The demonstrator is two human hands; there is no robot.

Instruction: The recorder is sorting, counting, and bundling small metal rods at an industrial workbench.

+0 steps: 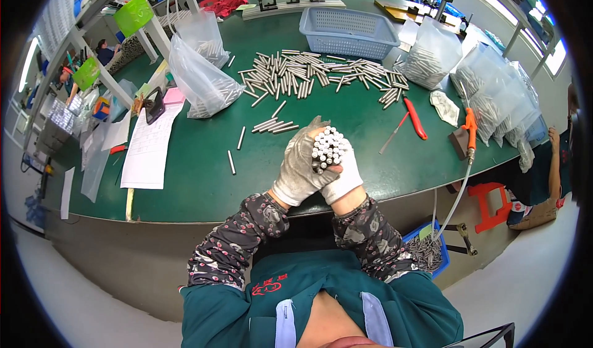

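A bundle of short metal pins (328, 146) stands upright between my two gloved hands, with the round ends facing up. My left hand (299, 166) wraps its left side in a worn grey-white glove. My right hand (348, 174), in a white glove, closes round the other side, a bare fingertip showing at the front. On the green table beyond lies a wide heap of loose metal pins (287, 73). Several pins (275, 125) rest just left of my hands, and two single pins (241, 138) lie farther left.
Plastic bags of pins (204, 82) stand left, more bags (432, 54) right. A blue basket (349, 32) sits behind the heap. Red-handled tool (415, 119), cloth (445, 108) and orange air gun (471, 129) lie right; paper sheet (151, 144) left. A blue bin (442, 255) is below the edge.
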